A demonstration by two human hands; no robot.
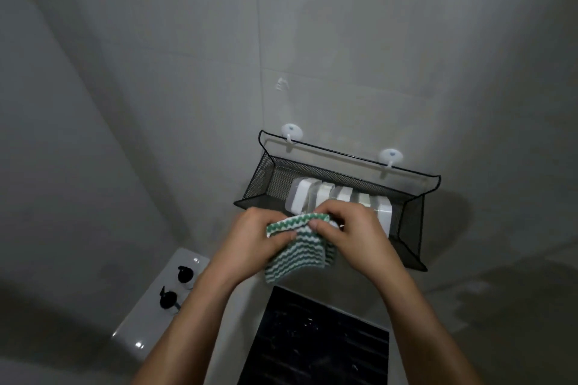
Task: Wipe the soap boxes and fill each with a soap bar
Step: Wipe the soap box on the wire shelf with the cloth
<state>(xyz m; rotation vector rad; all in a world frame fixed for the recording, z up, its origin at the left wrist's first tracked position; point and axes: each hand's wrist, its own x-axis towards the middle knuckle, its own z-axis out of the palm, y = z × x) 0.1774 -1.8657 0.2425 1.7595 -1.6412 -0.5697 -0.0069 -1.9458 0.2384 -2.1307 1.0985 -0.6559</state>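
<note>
A green and white zigzag cloth (297, 255) hangs between both my hands in front of a black mesh wall basket (413, 228). My left hand (259, 237) grips the cloth's left upper edge. My right hand (350, 233) pinches the cloth from the right, and something pale shows under its fingers; I cannot tell what it is. Several white soap boxes (305, 194) stand on edge in a row inside the basket, just behind my hands.
The basket hangs from two white wall hooks (291, 132) on a grey tiled wall. Below left, a white ledge (147, 319) carries two black pump tops (185, 273). A dark slatted surface (316, 344) lies straight below my hands.
</note>
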